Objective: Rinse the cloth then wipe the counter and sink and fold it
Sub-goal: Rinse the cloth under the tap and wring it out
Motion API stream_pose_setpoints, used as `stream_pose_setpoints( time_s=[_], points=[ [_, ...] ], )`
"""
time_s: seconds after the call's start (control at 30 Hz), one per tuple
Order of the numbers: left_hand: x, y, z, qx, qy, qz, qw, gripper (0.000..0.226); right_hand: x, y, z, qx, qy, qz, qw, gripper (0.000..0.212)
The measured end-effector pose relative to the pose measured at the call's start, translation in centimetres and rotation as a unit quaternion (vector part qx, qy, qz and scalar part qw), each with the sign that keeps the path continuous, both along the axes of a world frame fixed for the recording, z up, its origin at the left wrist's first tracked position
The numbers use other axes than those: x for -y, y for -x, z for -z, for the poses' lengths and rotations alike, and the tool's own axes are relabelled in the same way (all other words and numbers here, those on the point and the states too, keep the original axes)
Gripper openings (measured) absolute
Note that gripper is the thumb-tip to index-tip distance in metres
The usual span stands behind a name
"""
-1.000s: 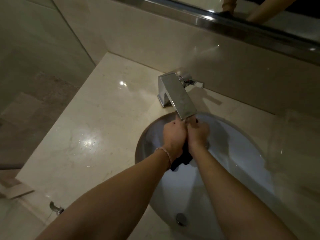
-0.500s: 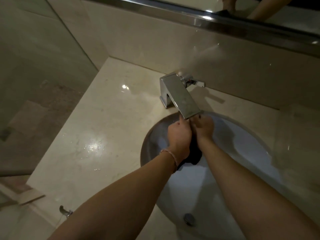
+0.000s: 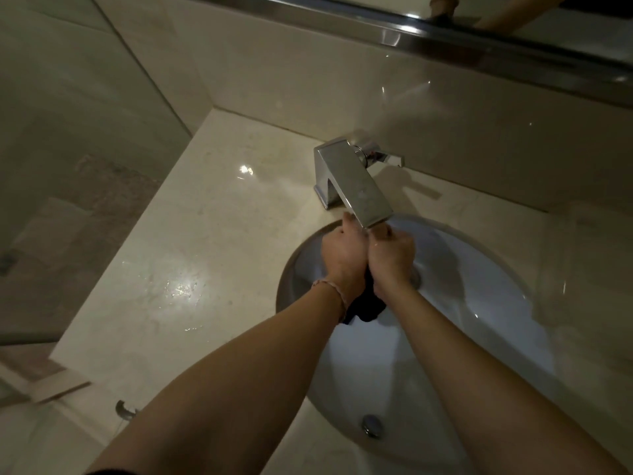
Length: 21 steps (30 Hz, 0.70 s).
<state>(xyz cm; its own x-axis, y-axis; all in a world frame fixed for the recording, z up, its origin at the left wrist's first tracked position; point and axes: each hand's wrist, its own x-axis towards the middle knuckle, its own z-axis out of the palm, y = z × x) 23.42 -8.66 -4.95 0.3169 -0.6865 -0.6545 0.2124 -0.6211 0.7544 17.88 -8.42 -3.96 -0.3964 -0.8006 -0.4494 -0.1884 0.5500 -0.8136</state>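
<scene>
A pale stone counter (image 3: 191, 269) runs left of the faucet (image 3: 352, 181), the white oval sink (image 3: 479, 303) set just below its spout. Under that spout, the left hand (image 3: 342, 258) and right hand (image 3: 390, 258) are pressed side by side, fingers curled and squeezing a dark cloth (image 3: 366, 308), whose loose end hangs between the wrists over the bowl. A drain plug (image 3: 372, 425) sits at the basin's near end, farthest from the faucet.
</scene>
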Motion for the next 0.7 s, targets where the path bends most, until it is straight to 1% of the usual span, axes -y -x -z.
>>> stream_pose_setpoints(
  time_s=[0.03,0.1,0.17,0.2,0.23,0.27,0.3,0.33,0.4,0.43,0.5,0.53,0.6,0.63,0.7],
  points=[
    [-0.3,0.6,0.2,-0.004,-0.005,0.012,1.000,0.034,0.8,0.8,0.8,0.000,-0.018,0.002,1.000,0.036],
    [-0.6,1.2,0.2,-0.004,0.003,0.006,1.000,0.030,2.0,1.7,2.0,0.004,-0.054,-0.013,0.998,0.036],
    [0.1,0.4,0.0,0.049,-0.003,0.027,0.998,0.026,1.0,0.7,0.3,0.030,-0.042,-0.003,0.999,0.034],
    [0.5,-0.4,0.8,0.078,0.001,0.014,0.997,0.027,0.0,-0.1,-0.8,0.051,-0.037,0.001,0.998,0.033],
    [0.8,-1.4,1.2,0.075,-0.013,-0.012,0.997,0.033,-1.0,-0.8,-1.4,0.077,-0.029,-0.001,0.997,0.033],
    [0.9,-2.0,0.9,0.051,-0.029,-0.013,0.998,0.040,-1.9,-1.3,-1.8,0.100,-0.022,-0.007,0.995,0.033],
    [0.8,-2.3,0.6,0.028,-0.030,-0.007,0.999,0.042,-2.4,-1.6,-1.8,0.105,-0.013,-0.007,0.994,0.034],
    [0.7,-2.1,0.6,-0.001,-0.040,-0.010,0.999,0.038,-2.3,-1.6,-1.6,0.089,-0.010,0.004,0.996,0.036],
    [0.2,-1.0,0.6,-0.014,-0.037,0.024,0.999,0.031,-0.7,-0.7,-0.6,0.034,0.001,0.028,0.999,0.039],
    [0.0,-0.2,0.4,-0.018,-0.030,0.023,0.999,0.029,0.5,-0.1,0.0,0.020,0.003,0.033,0.999,0.038],
    [-0.1,0.8,0.2,-0.039,-0.024,0.001,0.999,0.027,2.5,0.9,0.7,-0.026,-0.036,0.003,0.999,0.035],
    [0.1,0.8,0.2,-0.048,-0.028,-0.017,0.998,0.030,3.0,1.0,1.1,-0.036,-0.045,-0.018,0.998,0.034],
    [0.7,0.1,0.3,-0.064,-0.040,-0.059,0.995,0.041,3.2,0.6,1.9,0.002,-0.037,-0.039,0.999,0.030],
    [1.0,-0.3,0.0,-0.077,-0.044,-0.083,0.993,0.045,2.9,0.4,1.7,0.054,-0.042,-0.031,0.997,0.032],
    [1.4,-1.1,0.0,-0.089,-0.061,-0.126,0.986,0.046,1.7,0.6,1.9,0.155,-0.080,-0.016,0.985,0.042]
  ],
)
